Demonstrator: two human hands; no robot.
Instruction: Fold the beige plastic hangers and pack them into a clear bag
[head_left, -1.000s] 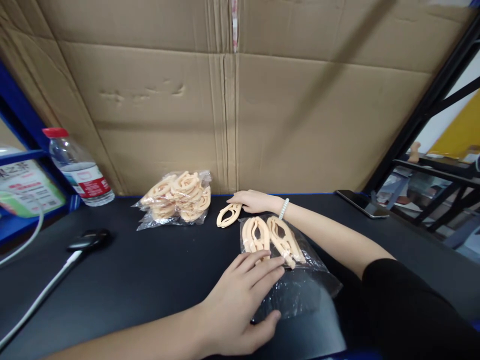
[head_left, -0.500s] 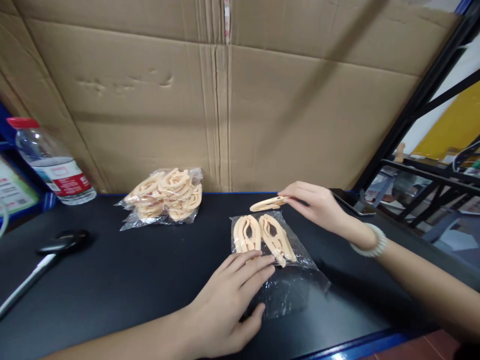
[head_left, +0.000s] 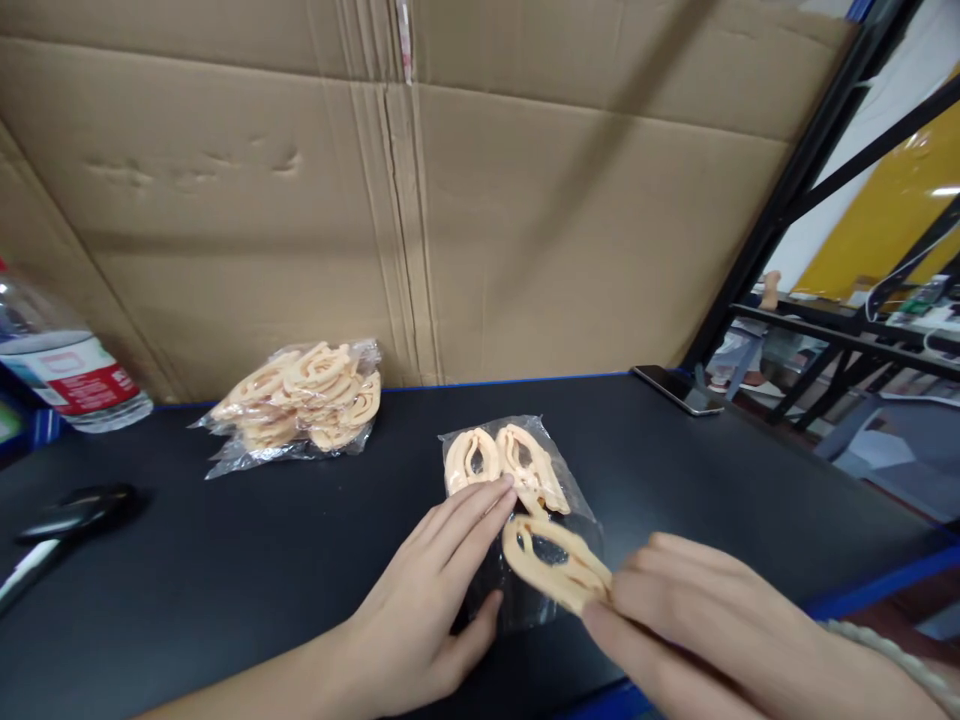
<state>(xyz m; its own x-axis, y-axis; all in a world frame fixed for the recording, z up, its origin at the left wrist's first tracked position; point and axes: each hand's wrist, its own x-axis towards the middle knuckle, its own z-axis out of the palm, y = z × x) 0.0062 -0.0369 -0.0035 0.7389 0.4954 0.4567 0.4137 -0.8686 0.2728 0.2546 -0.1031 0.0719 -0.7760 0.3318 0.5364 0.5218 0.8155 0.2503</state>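
Observation:
My right hand pinches one end of a peach-coloured folded travel hanger, holding it over the lower part of a clear plastic bag. Two similar folded hangers, a left one and a right one, lie side by side in the bag's far half. My left hand rests on the bag's near left part, fingers stretched out and thumb apart. Its fingertips touch the bag near the lower ends of those two hangers and partly hide the left one.
Bags of folded hangers are piled at the back left. Beyond them stands a water bottle. A black object with a white handle lies at the left, and a phone at the back right. A cardboard wall closes off the back.
My right hand has brought the hanger from beyond the bag towards me, over the bag's near part. My left hand stays on the bag. The view has shifted to the right.

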